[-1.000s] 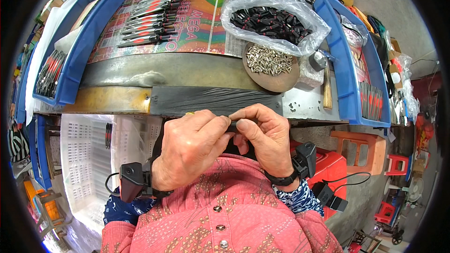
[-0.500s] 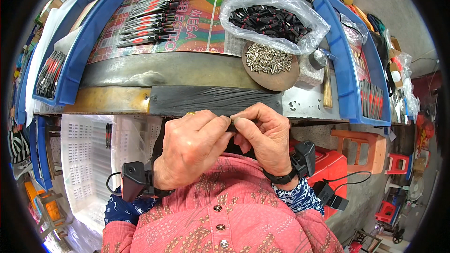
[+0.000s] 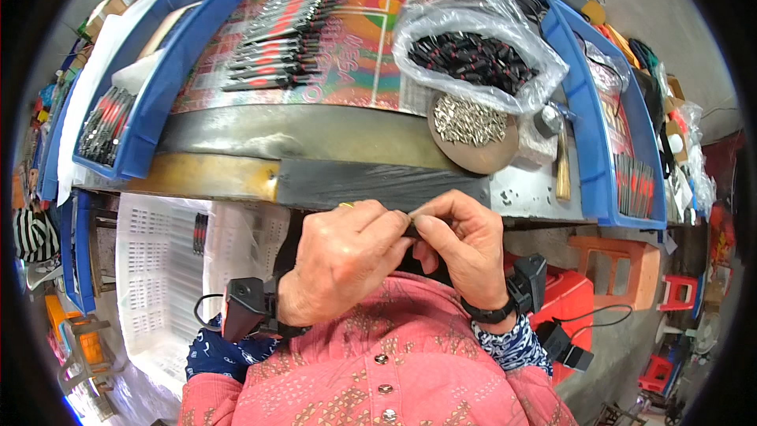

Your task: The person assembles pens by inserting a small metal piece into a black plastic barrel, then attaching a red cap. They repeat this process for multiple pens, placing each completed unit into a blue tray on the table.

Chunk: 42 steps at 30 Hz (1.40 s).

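Observation:
My left hand (image 3: 347,256) and my right hand (image 3: 465,248) meet at the fingertips, just off the bench's near edge. Both are closed in a pinch; a bit of something dark shows between them, mostly hidden by the fingers and too small to name. Beyond my right hand, a round brown dish (image 3: 475,159) holds many small silver metal pieces (image 3: 471,120). Behind it, an open clear plastic bag (image 3: 552,79) is full of black parts with red bands (image 3: 473,61). Rows of slim black-and-red tools (image 3: 276,51) lie on a colourful printed sheet (image 3: 378,79).
Blue bins at left (image 3: 146,138) and right (image 3: 603,181) hold more black-and-red tools. A brush (image 3: 563,166) lies beside a small dark-capped container (image 3: 547,121). Below the bench stand a white plastic crate (image 3: 146,268) and an orange stool (image 3: 615,248).
The whole view has shifted, so bench and hands appear farther right and slightly lower. My hands keep the same pinch against each other, with little visible finger movement.

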Each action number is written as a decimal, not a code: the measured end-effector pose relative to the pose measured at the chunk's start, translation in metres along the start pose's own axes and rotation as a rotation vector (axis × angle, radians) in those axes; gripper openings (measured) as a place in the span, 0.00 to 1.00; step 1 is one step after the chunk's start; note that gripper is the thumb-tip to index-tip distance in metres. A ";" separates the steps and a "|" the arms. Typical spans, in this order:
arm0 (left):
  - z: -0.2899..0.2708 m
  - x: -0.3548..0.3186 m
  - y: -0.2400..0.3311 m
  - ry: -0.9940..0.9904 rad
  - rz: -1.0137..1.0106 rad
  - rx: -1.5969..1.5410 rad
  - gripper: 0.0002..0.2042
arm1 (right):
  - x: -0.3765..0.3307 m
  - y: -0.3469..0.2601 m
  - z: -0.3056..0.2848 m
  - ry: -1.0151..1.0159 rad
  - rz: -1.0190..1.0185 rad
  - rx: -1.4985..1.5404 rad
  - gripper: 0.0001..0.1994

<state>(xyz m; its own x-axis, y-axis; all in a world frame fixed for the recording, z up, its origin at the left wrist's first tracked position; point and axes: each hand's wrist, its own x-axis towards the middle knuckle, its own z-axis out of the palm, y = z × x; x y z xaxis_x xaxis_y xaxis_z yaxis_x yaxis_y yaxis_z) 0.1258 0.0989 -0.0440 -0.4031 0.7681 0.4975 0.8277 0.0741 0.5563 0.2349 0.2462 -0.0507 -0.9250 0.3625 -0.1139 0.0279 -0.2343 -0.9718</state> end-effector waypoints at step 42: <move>-0.079 0.111 -0.195 0.163 -0.008 0.498 0.12 | 0.023 0.002 -0.027 0.219 -0.554 -0.554 0.04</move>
<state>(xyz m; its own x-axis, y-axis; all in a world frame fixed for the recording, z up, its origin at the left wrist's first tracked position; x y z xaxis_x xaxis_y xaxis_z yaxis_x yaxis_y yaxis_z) -0.1109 0.1191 -0.0447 -0.4331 0.6604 0.6134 0.8937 0.4034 0.1967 0.2235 0.2789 -0.0609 -0.7660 0.4766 0.4314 -0.1759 0.4901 -0.8537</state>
